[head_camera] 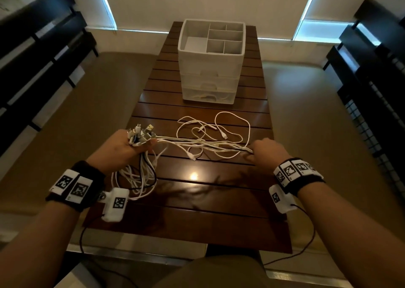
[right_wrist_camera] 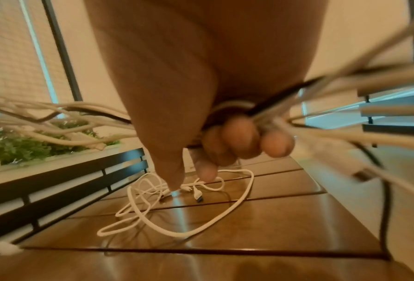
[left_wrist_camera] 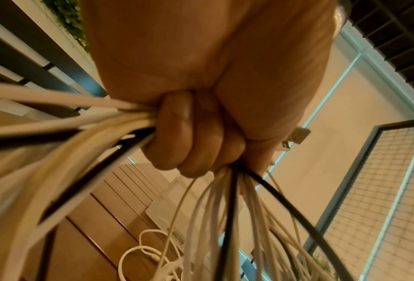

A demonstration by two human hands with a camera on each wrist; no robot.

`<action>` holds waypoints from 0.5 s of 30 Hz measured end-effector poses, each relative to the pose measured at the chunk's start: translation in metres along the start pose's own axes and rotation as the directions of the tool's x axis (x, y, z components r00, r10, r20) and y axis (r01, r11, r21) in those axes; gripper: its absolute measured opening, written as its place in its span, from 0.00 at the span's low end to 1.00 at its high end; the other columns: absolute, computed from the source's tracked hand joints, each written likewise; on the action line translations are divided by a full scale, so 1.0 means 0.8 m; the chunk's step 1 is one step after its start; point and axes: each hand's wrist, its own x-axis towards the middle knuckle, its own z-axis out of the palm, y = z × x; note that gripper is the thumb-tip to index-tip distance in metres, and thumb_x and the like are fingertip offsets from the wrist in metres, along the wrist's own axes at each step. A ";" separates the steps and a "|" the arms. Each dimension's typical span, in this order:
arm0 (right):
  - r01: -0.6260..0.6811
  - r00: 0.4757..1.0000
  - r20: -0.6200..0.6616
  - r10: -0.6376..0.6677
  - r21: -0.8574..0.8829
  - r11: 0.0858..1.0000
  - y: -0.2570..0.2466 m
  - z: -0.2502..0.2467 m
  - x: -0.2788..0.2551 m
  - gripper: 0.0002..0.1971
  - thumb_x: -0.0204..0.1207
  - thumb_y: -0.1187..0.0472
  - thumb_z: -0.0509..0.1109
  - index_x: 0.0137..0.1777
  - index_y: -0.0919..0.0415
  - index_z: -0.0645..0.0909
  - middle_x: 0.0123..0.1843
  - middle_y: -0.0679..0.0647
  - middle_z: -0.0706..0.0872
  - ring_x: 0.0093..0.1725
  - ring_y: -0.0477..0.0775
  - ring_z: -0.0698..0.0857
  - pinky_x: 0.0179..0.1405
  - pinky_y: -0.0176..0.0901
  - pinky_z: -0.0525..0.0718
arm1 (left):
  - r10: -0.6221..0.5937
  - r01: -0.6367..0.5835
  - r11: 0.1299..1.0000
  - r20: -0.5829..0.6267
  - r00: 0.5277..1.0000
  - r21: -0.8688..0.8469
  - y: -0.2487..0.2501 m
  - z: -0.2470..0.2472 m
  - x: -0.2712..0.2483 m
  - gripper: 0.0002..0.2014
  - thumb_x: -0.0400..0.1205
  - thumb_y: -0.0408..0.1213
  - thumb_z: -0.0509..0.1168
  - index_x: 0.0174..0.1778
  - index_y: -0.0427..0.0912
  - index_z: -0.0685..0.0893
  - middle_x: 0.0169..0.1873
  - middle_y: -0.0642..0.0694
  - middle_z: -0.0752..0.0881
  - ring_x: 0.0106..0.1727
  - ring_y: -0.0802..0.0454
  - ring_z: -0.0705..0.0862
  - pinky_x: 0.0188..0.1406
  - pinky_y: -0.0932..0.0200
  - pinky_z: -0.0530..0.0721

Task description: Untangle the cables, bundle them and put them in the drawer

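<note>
White cables (head_camera: 203,144) stretched between two hands above a slatted table (head_camera: 210,200).
Left hand (head_camera: 122,147) is fisted round the plug ends, with loops hanging below; right hand (head_camera: 268,151) has its fingers (right_wrist_camera: 277,144) curled round the strands farther along. One loose cable (head_camera: 230,125) lies on the table, before the drawer unit (head_camera: 210,64), its drawers pushed in.

We see white cables (head_camera: 203,142) with one black strand (left_wrist_camera: 227,218) among them, over a dark reddish-brown slatted tabletop (head_camera: 197,200). Behind the cables stands a white drawer unit (head_camera: 210,68) with pale grey dividers. Our wristbands (head_camera: 298,174) are black, bearing black-and-white square-patterned tags.
</note>
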 end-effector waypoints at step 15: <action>-0.085 0.996 -0.019 0.086 0.061 0.995 0.012 0.008 0.003 0.19 0.78 0.37 0.73 0.59 0.50 0.81 0.59 0.56 0.88 0.55 0.60 0.86 0.50 0.50 0.83 | -0.079 0.065 0.993 -0.138 0.987 -0.102 -0.034 0.009 0.034 0.14 0.88 0.47 0.69 0.35 0.58 0.90 0.24 0.60 0.83 0.28 0.65 0.79 0.30 0.71 0.78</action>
